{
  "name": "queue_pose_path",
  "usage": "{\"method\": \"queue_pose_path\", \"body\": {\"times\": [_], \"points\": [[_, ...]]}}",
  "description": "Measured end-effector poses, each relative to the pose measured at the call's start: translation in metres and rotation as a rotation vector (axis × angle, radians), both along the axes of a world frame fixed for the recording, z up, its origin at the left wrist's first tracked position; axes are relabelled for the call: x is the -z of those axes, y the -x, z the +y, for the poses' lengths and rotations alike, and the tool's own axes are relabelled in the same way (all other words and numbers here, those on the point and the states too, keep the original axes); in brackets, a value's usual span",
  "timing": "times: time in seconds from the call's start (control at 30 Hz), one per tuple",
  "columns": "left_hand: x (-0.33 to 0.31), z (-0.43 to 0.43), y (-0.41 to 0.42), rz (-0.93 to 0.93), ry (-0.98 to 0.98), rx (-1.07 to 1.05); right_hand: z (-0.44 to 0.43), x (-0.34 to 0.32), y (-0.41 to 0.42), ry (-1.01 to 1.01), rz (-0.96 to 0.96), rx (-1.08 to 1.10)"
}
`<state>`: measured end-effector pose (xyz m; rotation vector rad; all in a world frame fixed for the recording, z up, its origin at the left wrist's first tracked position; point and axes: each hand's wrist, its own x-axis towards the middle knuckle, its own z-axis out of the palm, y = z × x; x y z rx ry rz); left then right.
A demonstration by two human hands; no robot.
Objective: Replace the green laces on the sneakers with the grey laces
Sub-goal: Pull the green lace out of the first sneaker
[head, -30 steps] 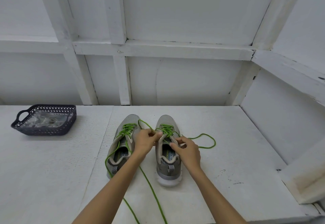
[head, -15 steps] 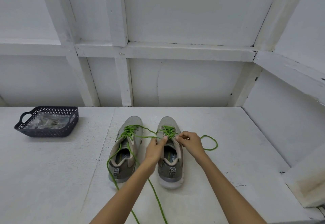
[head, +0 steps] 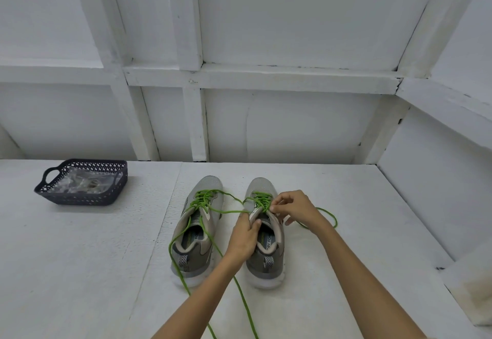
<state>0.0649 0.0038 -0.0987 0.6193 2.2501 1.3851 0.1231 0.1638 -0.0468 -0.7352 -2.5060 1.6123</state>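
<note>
Two grey sneakers stand side by side on the white table, toes away from me. The left sneaker (head: 198, 228) has loosened green laces (head: 203, 200) trailing toward me. On the right sneaker (head: 266, 253), my left hand (head: 243, 237) grips the tongue and collar edge. My right hand (head: 294, 208) pinches the green lace (head: 259, 200) at the upper eyelets. A loop of that lace (head: 328, 216) lies on the table to the right.
A dark perforated basket (head: 80, 182) holding clear plastic packets sits at the back left of the table. White framed walls close the back and right side. A white block (head: 468, 285) stands at the right front.
Both hands have moved along the right sneaker: the left from the lacing down to the tongue, the right up to the eyelets. The view has tilted slightly.
</note>
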Motion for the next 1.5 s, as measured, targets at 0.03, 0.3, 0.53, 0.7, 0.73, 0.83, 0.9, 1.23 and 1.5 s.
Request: {"method": "queue_pose_path", "body": {"times": [0.03, 0.3, 0.53, 0.7, 0.73, 0.83, 0.9, 1.23, 1.5], "points": [[0.0, 0.0, 0.0, 0.021, 0.008, 0.004, 0.001, 0.0, -0.001, 0.007, -0.007, -0.016], [-0.005, -0.003, -0.001, 0.163, -0.081, 0.098, -0.004, -0.007, 0.007, -0.229, -0.07, -0.111], [-0.005, -0.003, -0.001, 0.169, -0.11, 0.13, -0.007, -0.013, 0.013, -0.576, -0.146, -0.159], [-0.004, -0.004, 0.0, 0.147, -0.113, 0.106, -0.005, -0.002, 0.012, -0.371, -0.051, -0.087], [-0.004, -0.004, 0.0, 0.146, -0.112, 0.103, -0.002, -0.001, 0.01, -0.253, -0.034, -0.077], [-0.001, -0.003, 0.0, 0.146, -0.116, 0.091, 0.001, 0.0, 0.0, -0.104, -0.018, -0.103], [0.0, -0.002, 0.0, 0.146, -0.109, 0.075, 0.001, 0.001, -0.002, -0.101, 0.004, -0.105], [0.002, -0.001, 0.001, 0.145, -0.09, 0.075, 0.005, 0.0, -0.004, -0.115, -0.022, -0.118], [0.003, -0.002, 0.001, 0.136, -0.089, 0.073, 0.002, 0.003, -0.007, 0.047, 0.072, 0.198]]}}
